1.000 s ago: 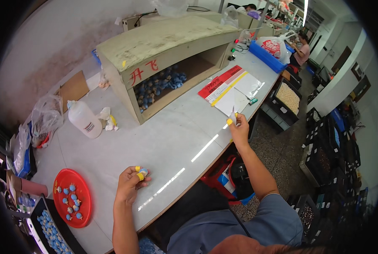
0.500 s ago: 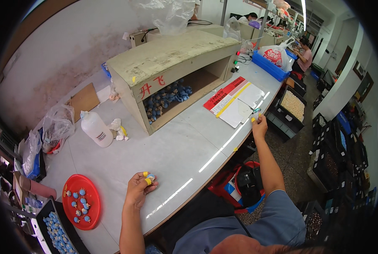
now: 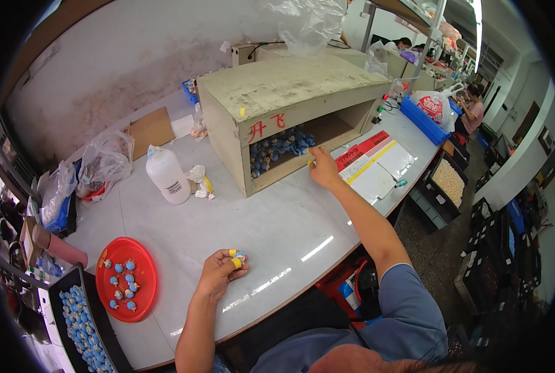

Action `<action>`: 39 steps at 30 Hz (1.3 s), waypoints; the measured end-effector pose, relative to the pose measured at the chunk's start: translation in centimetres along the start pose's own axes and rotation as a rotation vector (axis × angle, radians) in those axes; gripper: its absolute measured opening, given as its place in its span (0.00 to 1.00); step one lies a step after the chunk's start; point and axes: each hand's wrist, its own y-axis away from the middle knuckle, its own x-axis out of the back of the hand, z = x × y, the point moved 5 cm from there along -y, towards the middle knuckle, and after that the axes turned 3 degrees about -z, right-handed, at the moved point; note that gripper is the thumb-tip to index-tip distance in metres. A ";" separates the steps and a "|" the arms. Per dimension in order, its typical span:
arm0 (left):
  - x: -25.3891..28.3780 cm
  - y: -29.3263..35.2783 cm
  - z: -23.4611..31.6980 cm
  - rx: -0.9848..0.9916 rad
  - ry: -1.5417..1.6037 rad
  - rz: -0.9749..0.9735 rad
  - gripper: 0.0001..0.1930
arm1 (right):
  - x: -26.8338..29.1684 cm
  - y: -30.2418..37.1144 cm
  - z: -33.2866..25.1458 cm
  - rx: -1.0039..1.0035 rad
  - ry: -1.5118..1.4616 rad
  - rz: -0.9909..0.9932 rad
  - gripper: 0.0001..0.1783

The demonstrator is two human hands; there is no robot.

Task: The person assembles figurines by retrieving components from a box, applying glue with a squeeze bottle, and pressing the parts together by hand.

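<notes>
Blue pieces (image 3: 130,265), red plate (image 3: 148,292), yellow finger wraps (image 3: 236,263)

One view: head cam, left fisheye of a side-by-side pair. Sits above the near edge of the bench (image 3: 277,214), facing down and forward across it. Own shirt (image 3: 408,311) closest, at bottom edge; hands (image 3: 220,275) at mid-range. Wall (image 3: 134,74) fills upper left, floor (image 3: 426,255) drops off right. Straight edges bow toward the dark round rim.

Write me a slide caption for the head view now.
Left hand holding a small blue piece, right hand by an open-fronted box of blue pieces, red plate at lower left.
</notes>
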 end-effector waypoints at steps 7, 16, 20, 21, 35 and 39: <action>0.7 -0.5 0.1 -0.025 0.025 -0.024 0.12 | -3.7 -5.0 2.3 -0.160 0.213 -0.276 0.22; 1.1 -0.1 0.1 -0.096 0.066 0.074 0.11 | -2.5 0.0 -1.2 -0.240 -0.132 0.119 0.13; 0.9 -0.6 -0.1 -0.176 0.191 0.147 0.10 | -3.6 5.6 -10.9 -0.065 -0.675 -0.130 0.15; 1.6 -0.9 -0.2 -0.231 0.258 0.179 0.10 | -4.1 7.3 -14.1 -0.021 -0.765 -0.274 0.15; 3.0 -1.2 0.2 -0.341 0.387 0.209 0.07 | -5.5 12.9 -23.5 0.071 -1.017 -0.639 0.14; 3.2 -1.2 0.3 -0.318 0.376 0.200 0.07 | -6.6 13.0 -22.9 0.022 -1.162 -0.693 0.15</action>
